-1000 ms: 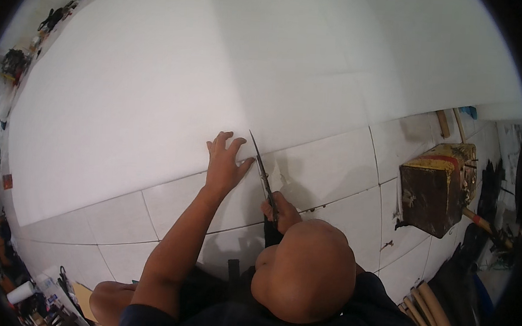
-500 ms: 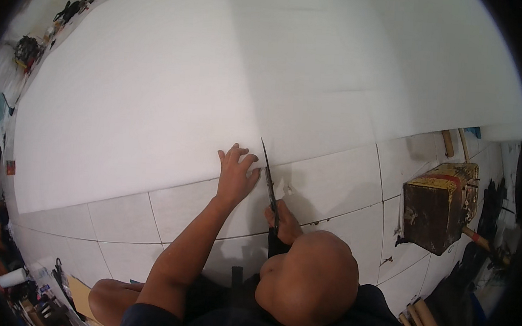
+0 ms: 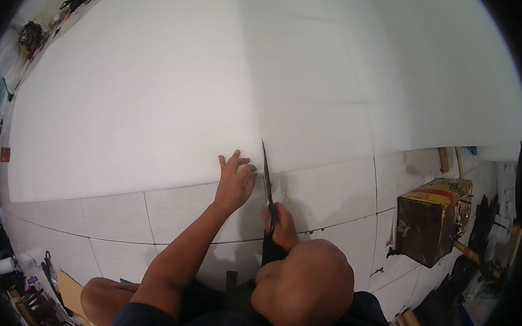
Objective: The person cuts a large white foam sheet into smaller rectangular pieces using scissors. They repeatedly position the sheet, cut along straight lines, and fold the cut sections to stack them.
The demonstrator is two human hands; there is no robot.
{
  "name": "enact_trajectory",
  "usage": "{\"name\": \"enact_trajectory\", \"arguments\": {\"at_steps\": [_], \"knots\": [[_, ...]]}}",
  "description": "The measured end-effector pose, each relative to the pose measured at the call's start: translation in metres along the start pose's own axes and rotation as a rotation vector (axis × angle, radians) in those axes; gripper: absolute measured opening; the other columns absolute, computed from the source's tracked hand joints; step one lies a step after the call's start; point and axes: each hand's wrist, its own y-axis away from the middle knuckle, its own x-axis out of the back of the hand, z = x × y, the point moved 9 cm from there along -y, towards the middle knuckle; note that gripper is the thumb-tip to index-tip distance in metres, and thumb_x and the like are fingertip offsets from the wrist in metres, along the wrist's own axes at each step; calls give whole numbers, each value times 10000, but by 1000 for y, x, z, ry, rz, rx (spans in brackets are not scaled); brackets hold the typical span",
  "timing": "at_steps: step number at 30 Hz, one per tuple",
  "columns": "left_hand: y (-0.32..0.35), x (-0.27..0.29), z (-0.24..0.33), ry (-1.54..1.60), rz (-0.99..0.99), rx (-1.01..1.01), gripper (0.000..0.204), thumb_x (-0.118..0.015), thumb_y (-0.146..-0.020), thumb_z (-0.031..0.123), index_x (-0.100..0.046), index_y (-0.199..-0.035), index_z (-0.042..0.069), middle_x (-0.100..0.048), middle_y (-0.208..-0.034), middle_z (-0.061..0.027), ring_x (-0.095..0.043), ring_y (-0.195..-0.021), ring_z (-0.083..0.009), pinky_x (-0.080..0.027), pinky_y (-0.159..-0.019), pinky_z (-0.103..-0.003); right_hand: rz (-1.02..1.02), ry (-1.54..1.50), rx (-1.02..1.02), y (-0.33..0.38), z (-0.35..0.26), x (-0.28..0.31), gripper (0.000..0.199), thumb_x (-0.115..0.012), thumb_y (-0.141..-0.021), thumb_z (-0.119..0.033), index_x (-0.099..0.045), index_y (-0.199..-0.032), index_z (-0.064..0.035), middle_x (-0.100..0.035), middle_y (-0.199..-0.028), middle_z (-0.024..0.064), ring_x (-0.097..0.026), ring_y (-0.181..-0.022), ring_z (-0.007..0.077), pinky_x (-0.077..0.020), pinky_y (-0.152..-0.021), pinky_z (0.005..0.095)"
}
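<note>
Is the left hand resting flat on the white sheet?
Yes, the left hand lies spread on the white sheet beside the scissors.

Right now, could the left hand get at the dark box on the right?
Probably not: the left hand rests on the white sheet, and the scissors and right hand lie between it and the dark box.

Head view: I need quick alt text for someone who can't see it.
A person sitting on a tiled floor presses the left hand flat on the near edge of a large white foam sheet, while the right hand works long scissors into that edge. A dark worn box sits at right.
</note>
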Motion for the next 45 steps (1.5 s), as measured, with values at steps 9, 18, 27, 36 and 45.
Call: {"name": "enact_trajectory", "arguments": {"at_steps": [9,18,27,36,45], "knots": [[3,-2,-5,65,-26,-37,203,-601,-879,59,-580,-1081,62,-525,-1213,-175,-352,-1355,-441,-123,-1109,-692,50,156,75,-77,-52,5,438,-615,-940,-474,-498,-770,-87,-447,-597,-26,-455,-510,92,-368,-471,262],[6,-4,-7,51,-48,-65,236,-590,-867,41,-543,-1098,43,-520,-1214,-193,-358,-1345,-442,-128,-1099,-702,18,10,-21,-96,-96,-1,597,-600,-892,-599,-523,-686,-44,-503,-544,59,-493,-458,154,-411,-463,318],[5,-10,-4,28,-74,-83,232,-572,-872,51,-523,-1096,19,-516,-1233,-207,-334,-1349,-458,-118,-1098,-708,57,23,-49,-136,-118,4,582,-649,-857,-611,-490,-680,-80,-434,-548,1,-429,-452,100,-359,-412,272],[3,-12,-1,-69,-141,-76,240,-604,-879,84,-501,-1090,33,-511,-1211,-199,-339,-1348,-439,-126,-1094,-708,31,71,-47,-192,-164,5,670,-580,-844,-697,-485,-603,-79,-470,-526,30,-499,-435,159,-399,-426,324],[-31,-8,39,-371,-358,107,861,-652,-778,632,-408,-1442,139,-481,-1192,-227,-383,-1223,-432,-236,-986,-738,-106,19,-84,-187,-173,3,534,-631,-885,-577,-479,-697,-101,-425,-558,-14,-427,-457,97,-359,-420,259]]}}
